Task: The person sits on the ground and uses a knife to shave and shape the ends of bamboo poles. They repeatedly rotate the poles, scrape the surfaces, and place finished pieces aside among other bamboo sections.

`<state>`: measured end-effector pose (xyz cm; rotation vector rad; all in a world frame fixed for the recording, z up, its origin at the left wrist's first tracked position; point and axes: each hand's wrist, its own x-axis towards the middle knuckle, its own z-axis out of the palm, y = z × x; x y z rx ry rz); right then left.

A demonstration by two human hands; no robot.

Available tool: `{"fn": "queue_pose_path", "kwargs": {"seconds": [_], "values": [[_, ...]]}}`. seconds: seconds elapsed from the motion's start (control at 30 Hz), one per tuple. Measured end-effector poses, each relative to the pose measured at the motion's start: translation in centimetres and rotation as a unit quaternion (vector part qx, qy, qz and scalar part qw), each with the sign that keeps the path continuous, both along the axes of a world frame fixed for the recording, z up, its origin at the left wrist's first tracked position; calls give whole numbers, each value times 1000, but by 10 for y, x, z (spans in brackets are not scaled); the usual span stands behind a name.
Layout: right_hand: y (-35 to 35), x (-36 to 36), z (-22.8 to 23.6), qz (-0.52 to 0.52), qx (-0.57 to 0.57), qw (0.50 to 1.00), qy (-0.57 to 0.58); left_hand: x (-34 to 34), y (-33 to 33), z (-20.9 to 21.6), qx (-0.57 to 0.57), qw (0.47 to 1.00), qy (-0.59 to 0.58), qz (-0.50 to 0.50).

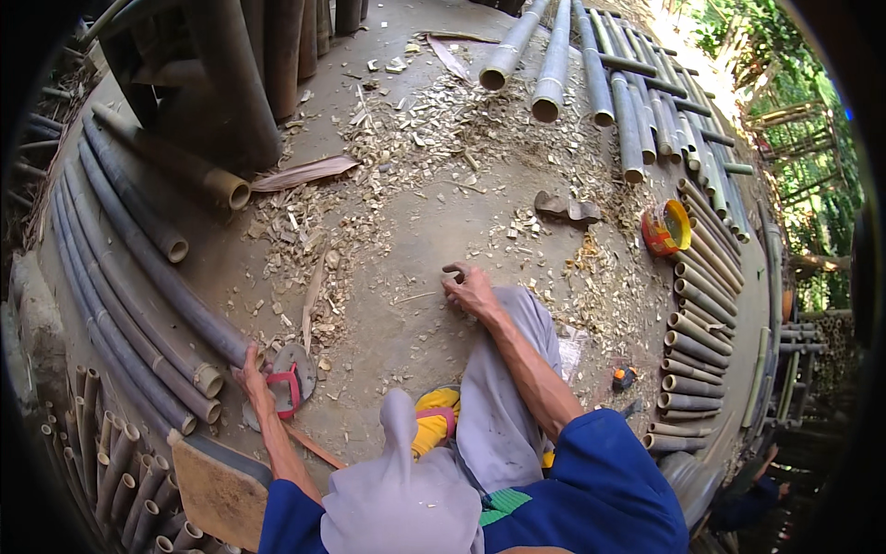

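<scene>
At the left, my left hand (251, 379) is closed around the near end of a long dark bamboo pole (180, 294), the innermost of several lying side by side. Beside that hand lies a grey flip-flop (300, 362) with a red strap. My right hand (472, 292) is held out past my right knee, its fingers loosely bent and apart, with nothing visible in them. Beneath it is the dirt floor (415, 249). Between my legs shows my foot in a yellow sock (434, 427) under a pink sandal strap.
Wood chips (434, 125) litter the ground ahead. A dark wooden block (566, 209) and a red-yellow tub (665, 228) sit to the right, near stacked bamboo pieces (697, 355). A small orange-black object (624, 379) lies closer. Upright bamboo tubes (120, 462) crowd the lower left.
</scene>
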<state>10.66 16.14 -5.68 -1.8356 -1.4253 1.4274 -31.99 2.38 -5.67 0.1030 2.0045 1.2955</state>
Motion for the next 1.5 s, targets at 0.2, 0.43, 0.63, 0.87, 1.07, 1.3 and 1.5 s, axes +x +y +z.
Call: {"fn": "queue_pose_path", "kwargs": {"seconds": [0.2, 0.43, 0.63, 0.87, 1.07, 1.3, 1.5], "values": [[-3, -4, 10, 27, -17, 999, -11, -2, -6, 13, -33, 999, 12, -11], [1, -6, 3, 34, -9, 999, -15, -12, -12, -4, 32, 999, -13, -19], [1, -6, 5, 29, -30, 999, -14, -6, -3, -11, 1, 999, 42, 27], [1, -5, 4, 41, -10, 999, -16, -11, -4, -19, -3, 998, 59, 24], [1, -4, 8, 32, -4, 999, -8, -2, 0, -11, 9, 998, 58, 28], [0, -6, 9, 17, -8, 1000, -2, 7, 2, -3, 37, 996, 59, 60], [0, -4, 1, 24, -22, 999, 6, 5, 1, -5, 33, 997, 49, 51]]}}
